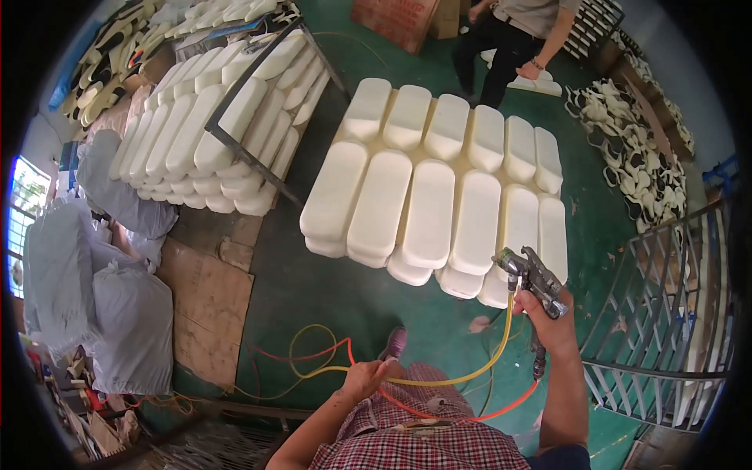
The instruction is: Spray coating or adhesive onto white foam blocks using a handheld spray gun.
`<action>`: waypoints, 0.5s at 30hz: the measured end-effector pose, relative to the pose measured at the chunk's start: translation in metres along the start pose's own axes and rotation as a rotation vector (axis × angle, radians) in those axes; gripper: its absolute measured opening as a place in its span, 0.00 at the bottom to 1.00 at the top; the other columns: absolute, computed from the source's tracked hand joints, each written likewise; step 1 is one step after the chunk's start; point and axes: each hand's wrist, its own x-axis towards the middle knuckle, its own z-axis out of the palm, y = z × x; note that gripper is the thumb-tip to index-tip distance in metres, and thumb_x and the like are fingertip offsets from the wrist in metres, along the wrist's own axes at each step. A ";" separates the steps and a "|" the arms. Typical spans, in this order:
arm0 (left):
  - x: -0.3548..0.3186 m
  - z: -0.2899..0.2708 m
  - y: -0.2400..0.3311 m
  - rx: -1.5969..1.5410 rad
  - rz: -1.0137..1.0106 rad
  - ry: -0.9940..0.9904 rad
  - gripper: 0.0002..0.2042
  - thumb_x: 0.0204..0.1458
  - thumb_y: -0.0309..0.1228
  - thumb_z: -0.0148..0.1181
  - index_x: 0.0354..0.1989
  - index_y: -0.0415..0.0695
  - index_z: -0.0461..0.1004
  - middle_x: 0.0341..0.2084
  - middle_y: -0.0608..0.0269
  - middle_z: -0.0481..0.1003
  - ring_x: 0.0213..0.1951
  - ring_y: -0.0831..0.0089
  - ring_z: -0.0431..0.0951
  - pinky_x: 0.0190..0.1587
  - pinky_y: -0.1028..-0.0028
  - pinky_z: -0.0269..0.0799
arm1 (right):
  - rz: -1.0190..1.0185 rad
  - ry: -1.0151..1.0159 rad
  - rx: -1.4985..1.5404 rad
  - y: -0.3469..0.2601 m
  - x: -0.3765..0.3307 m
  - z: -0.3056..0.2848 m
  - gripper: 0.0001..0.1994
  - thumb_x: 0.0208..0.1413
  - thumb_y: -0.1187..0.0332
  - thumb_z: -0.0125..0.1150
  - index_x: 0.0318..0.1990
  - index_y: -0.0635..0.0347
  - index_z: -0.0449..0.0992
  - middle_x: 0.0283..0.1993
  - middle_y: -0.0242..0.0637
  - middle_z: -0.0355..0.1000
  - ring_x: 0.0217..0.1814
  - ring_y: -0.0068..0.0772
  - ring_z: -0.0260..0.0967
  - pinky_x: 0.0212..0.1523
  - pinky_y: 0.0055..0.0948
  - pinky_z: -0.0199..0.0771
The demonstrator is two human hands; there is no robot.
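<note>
My right hand (554, 323) is closed round the grip of a metal spray gun (531, 276), held over the near right corner of a stack of cream-white, rounded oblong foam pieces (427, 211). A yellow hose (489, 364) joins the gun below its nozzle, and a red hose (501, 409) joins the foot of its grip. Both hoses sag across my body to my left hand (366, 380), whose fingers are wrapped round them at waist height. The foam pieces lie in two rows, more than one layer deep.
At the left, similar foam pieces (180, 129) fill a metal-framed rack (227, 137). Grey sacks (129, 329) and flattened cardboard (204, 301) lie nearer. Another person (517, 39) stands beyond the stack. Black-and-white pieces (627, 149) are heaped at the right, above a metal rack (658, 313). Hose loops (313, 327) trail on the green floor.
</note>
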 end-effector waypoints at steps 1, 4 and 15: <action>-0.004 0.000 0.000 0.005 0.007 0.017 0.20 0.58 0.46 0.45 0.28 0.42 0.76 0.21 0.49 0.75 0.29 0.50 0.76 0.32 0.58 0.70 | -0.013 -0.014 0.003 0.001 -0.002 0.000 0.18 0.55 0.71 0.60 0.52 0.68 0.68 0.30 0.32 0.72 0.29 0.20 0.69 0.32 0.22 0.73; -0.013 0.000 -0.005 0.020 0.005 0.067 0.20 0.58 0.45 0.46 0.27 0.42 0.75 0.21 0.49 0.74 0.28 0.49 0.76 0.31 0.57 0.69 | -0.028 -0.003 0.018 0.007 -0.003 0.000 0.19 0.54 0.70 0.61 0.53 0.68 0.68 0.31 0.32 0.72 0.29 0.20 0.69 0.32 0.22 0.73; -0.005 0.003 0.001 0.015 0.054 0.111 0.18 0.57 0.42 0.49 0.26 0.40 0.74 0.20 0.48 0.73 0.27 0.49 0.75 0.29 0.58 0.68 | -0.060 0.042 0.032 0.007 -0.003 -0.001 0.10 0.55 0.68 0.60 0.36 0.68 0.72 0.27 0.35 0.73 0.28 0.24 0.71 0.32 0.24 0.73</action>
